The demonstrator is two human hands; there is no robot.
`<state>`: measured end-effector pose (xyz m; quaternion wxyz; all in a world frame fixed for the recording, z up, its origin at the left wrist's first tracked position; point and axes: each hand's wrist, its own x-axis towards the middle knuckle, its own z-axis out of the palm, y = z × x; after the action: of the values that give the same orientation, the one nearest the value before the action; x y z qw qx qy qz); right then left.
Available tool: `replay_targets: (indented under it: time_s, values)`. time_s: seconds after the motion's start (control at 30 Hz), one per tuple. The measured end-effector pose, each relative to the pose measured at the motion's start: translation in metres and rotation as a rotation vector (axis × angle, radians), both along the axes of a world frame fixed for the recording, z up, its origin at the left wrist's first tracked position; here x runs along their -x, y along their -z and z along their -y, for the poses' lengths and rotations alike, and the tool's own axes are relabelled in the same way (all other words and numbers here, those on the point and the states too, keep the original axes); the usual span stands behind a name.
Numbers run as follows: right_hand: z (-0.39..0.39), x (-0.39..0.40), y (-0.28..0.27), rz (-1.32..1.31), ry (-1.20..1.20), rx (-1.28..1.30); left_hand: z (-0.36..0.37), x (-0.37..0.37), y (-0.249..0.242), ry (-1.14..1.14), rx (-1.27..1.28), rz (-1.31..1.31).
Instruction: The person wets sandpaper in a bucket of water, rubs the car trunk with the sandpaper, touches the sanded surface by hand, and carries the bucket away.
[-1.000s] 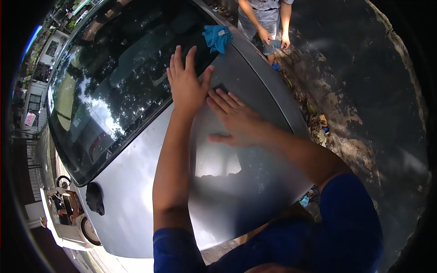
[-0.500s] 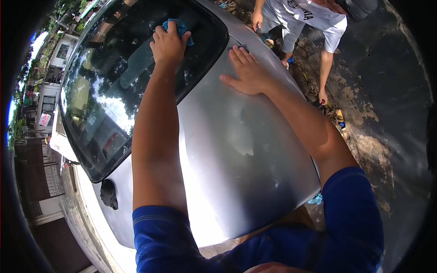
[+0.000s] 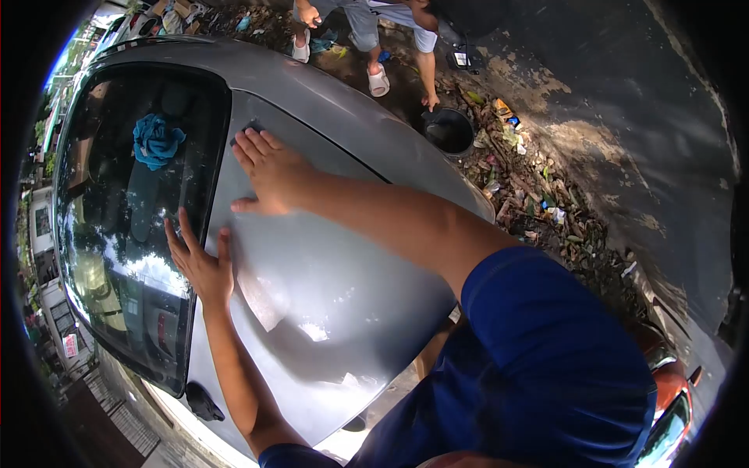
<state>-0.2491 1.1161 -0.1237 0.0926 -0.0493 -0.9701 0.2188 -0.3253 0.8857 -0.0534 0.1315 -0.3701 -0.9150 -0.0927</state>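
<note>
A silver car's smooth panel (image 3: 343,257) spreads beneath both of my hands. My right hand (image 3: 273,175) lies flat on it near the glass, fingers stretched out and thumb apart; a small dark patch shows by its fingertips. Lower down, my left hand (image 3: 204,269) is open with fingers spread, reaching over the edge of the dark car window (image 3: 117,187). Nothing is in either hand. A crumpled blue cloth (image 3: 156,142) sits on the window's upper part, apart from both hands.
Beyond the car, another person's hand (image 3: 430,101) is at the rim of a black bucket (image 3: 450,131). Dry leaves and litter (image 3: 546,203) cover the ground along a dark wall (image 3: 601,78). A black part (image 3: 204,402) juts out at the car's near side. A red vehicle (image 3: 671,390) stands lower right.
My left hand has let go of the blue cloth, leaving it on the glass, and has drawn back to the window's edge. The view has turned right, and the black bucket has come into sight.
</note>
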Motion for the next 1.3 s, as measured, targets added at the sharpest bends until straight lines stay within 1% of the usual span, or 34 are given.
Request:
replay_targets:
  time_s: [0.03,0.07,0.13,0.17,0.2,0.23,0.3,0.37,0.4,0.5,0.53,0.57,0.6,0.7,0.8,0.83,0.93,0.97,1.0,1.03,1.07,1.17,1.2,1.23,1.27,1.3]
  values:
    - [0.01,-0.036,-0.008,-0.008,-0.109,-0.039,0.029,-0.021,0.019,-0.076,0.065,0.129]
    - [0.009,-0.054,-0.015,-0.005,-0.163,-0.029,0.043,-0.031,0.033,-0.157,0.119,0.248]
    - [0.005,-0.072,-0.025,-0.01,-0.289,-0.015,0.031,-0.039,0.031,-0.177,0.132,0.282]
    - [-0.012,-0.042,-0.014,-0.01,-0.17,-0.039,0.029,-0.044,0.028,-0.2,0.142,0.292]
    - [-0.04,-0.004,-0.001,-0.011,-0.034,0.002,0.024,-0.042,0.026,-0.242,0.165,0.298]
    - [-0.055,0.034,0.003,-0.015,0.08,0.048,0.021,-0.041,0.024,-0.233,0.16,0.297]
    - [-0.051,0.059,-0.001,0.001,0.169,0.094,0.023,-0.045,0.019,-0.257,0.185,0.283]
    - [-0.007,0.015,0.001,-0.053,-0.032,-0.02,0.022,-0.043,0.018,-0.261,0.185,0.289]
    - [0.007,-0.001,-0.001,-0.015,-0.101,-0.008,0.024,-0.046,0.018,-0.243,0.158,0.305]
    - [0.003,-0.006,-0.018,0.041,-0.241,-0.038,0.023,-0.043,0.023,-0.235,0.107,0.31]
    - [-0.014,0.016,-0.009,0.016,-0.121,-0.014,0.027,-0.044,0.023,-0.244,0.117,0.309]
    - [-0.048,0.065,0.005,-0.014,-0.013,0.001,0.025,-0.046,0.02,-0.264,0.132,0.309]
    - [-0.063,0.091,0.013,-0.036,0.09,0.018,0.023,-0.047,0.018,-0.282,0.146,0.311]
    - [-0.012,0.018,-0.016,0.135,-0.05,-0.136,0.02,-0.049,0.014,-0.288,0.159,0.308]
    - [-0.025,0.007,-0.018,0.133,-0.197,-0.092,0.02,-0.05,0.015,-0.289,0.152,0.316]
    - [-0.044,0.036,-0.009,0.074,-0.07,-0.076,0.022,-0.052,0.013,-0.289,0.147,0.332]
    - [-0.059,0.051,0.001,0.075,0.026,-0.038,0.018,-0.05,0.008,-0.303,0.111,0.338]
    - [-0.048,0.013,-0.006,0.069,-0.117,-0.094,0.019,-0.051,0.007,-0.295,0.114,0.343]
    - [-0.028,-0.049,-0.018,0.063,-0.253,-0.156,0.017,-0.049,0.007,-0.297,0.127,0.327]
    - [-0.011,-0.11,-0.024,0.052,-0.419,-0.119,0.016,-0.05,0.007,-0.302,0.137,0.313]
    - [0.0,-0.148,-0.028,0.044,-0.587,-0.076,0.017,-0.052,0.007,-0.311,0.151,0.302]
    - [-0.025,-0.12,-0.055,0.051,-0.439,-0.125,0.015,-0.053,0.01,-0.308,0.133,0.269]
    - [-0.048,-0.089,-0.038,0.071,-0.284,-0.14,0.011,-0.056,0.013,-0.267,0.123,0.274]
    - [-0.064,-0.045,-0.023,0.046,-0.191,-0.145,0.015,-0.054,0.01,-0.295,0.113,0.243]
    - [-0.067,-0.027,-0.014,0.059,-0.116,-0.094,0.017,-0.057,0.005,-0.293,0.083,0.278]
    - [-0.054,-0.037,-0.023,0.081,-0.104,-0.142,0.017,-0.059,0.003,-0.299,0.085,0.295]
